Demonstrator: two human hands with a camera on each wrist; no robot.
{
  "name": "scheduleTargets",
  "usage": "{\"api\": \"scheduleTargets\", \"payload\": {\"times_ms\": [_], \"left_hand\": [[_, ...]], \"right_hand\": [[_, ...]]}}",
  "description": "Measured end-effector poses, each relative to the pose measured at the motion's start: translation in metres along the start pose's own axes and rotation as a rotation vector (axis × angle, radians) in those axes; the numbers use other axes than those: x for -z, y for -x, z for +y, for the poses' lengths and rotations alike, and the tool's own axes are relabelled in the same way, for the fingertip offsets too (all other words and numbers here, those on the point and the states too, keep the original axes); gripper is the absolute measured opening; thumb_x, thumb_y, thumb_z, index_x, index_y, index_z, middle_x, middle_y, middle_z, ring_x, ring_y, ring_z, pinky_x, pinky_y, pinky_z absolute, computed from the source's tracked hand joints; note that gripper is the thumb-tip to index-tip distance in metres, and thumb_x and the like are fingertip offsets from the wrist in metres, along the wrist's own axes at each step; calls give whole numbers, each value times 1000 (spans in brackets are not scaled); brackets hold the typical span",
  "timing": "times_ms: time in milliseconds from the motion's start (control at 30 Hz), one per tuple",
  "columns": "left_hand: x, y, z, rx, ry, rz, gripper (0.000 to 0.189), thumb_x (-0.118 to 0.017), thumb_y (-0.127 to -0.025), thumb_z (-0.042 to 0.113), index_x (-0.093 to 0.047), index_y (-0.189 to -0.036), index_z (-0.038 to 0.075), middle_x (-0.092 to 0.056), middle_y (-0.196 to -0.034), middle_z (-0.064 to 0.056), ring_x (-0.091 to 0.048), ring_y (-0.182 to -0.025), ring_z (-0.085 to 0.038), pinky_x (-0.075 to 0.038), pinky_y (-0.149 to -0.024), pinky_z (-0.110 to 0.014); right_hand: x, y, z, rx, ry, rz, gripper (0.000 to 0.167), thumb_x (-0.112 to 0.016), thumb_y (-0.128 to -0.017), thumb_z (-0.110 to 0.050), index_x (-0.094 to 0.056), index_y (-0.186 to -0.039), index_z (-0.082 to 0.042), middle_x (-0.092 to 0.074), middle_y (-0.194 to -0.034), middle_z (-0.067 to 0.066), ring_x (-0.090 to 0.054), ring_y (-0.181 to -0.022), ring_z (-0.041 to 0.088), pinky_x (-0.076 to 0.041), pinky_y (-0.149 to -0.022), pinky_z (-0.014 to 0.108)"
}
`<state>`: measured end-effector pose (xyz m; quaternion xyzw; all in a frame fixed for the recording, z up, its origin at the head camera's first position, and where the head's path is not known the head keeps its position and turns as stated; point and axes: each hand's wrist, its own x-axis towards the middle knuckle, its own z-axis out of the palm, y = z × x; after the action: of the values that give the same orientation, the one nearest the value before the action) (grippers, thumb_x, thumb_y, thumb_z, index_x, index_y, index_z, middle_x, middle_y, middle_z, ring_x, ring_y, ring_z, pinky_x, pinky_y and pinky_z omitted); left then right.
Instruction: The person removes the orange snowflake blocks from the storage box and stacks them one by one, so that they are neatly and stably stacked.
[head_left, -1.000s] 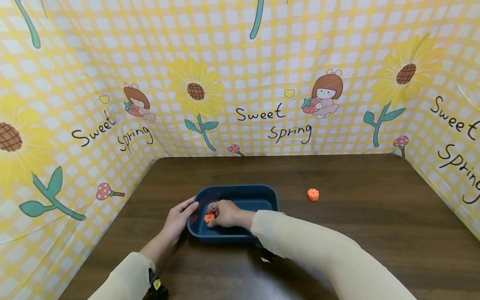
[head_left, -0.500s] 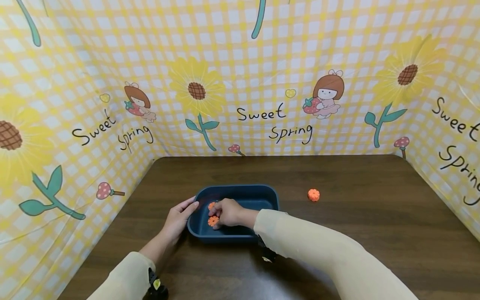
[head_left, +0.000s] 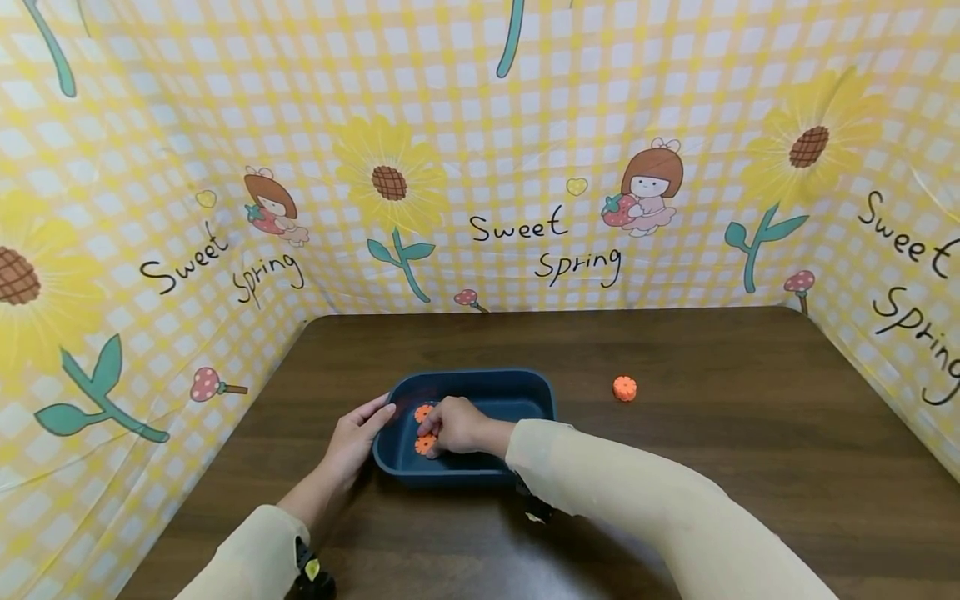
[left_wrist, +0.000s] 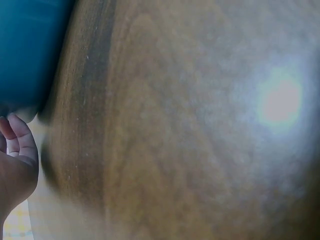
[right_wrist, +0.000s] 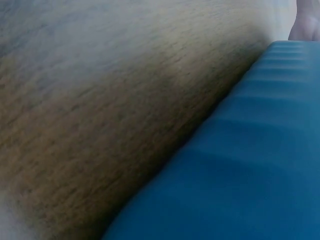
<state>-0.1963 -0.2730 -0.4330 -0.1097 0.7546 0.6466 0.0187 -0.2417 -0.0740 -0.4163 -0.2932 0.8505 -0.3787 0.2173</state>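
A dark blue rectangular bin (head_left: 517, 408) sits on the wooden table. At its left end my left hand (head_left: 351, 442) grips the rim, thumb on top and fingers along the outside. My right hand (head_left: 459, 427) reaches down inside, with thumb and fingers pinching an orange flower-shaped piece (head_left: 423, 445) near the bin's floor. Just behind it lies a second orange flower-shaped piece (head_left: 422, 412), partly covered by the fingers. The left wrist view catches part of the left hand (left_wrist: 17, 160) below the bin's blue wall (left_wrist: 30, 50); the right wrist view mostly shows the bin's outer side (right_wrist: 240, 165).
Right of the bin, a third orange flower-shaped piece (head_left: 624, 388) rests on the table (head_left: 712, 467). A yellow checked cloth (head_left: 495, 150) hangs around the table's back and sides. The right sleeve (head_left: 622, 475) crosses over the bin's front right corner.
My right hand has shifted slightly right and nearer with the pinched orange piece, which sits lower in the bin. The piece behind it has come into view. The left hand stays on the rim.
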Motion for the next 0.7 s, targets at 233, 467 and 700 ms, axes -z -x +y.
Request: {"api": "scheduleTargets", "payload": {"times_ms": [233,467,700], "left_hand": [[1,0,-1,-4,-14,-2,55,-61,-97,35,-50,-142,7,-51,-139,-16,-54,-119,-24,-50,-89,-29],[1,-1,0,-8,-23,-9,53,-60,-98,34,-50,-142,6,-51,-140,-16,-53,-121,-25,-50,-91,-31],[1,-1,1,-8,-21,-4,51,-59,-99,31,-50,-142,6,-51,-140,-16,-53,-119,-22,-51,-87,-27]], "right_hand": [[0,0,3,18,27,-16,25,-79,-82,-11,-75,-107,-12,-62,-87,-4,-53,-78,11,-47,-72,23],[-1,-2,5,38,30,-11,25,-79,-82,-11,-74,-107,-12,-63,-87,-6,-55,-78,10,-48,-73,22],[1,0,3,44,20,-35,25,-78,-83,-10,-73,-108,-11,-64,-88,-5,-55,-79,11,-48,-74,23]]}}
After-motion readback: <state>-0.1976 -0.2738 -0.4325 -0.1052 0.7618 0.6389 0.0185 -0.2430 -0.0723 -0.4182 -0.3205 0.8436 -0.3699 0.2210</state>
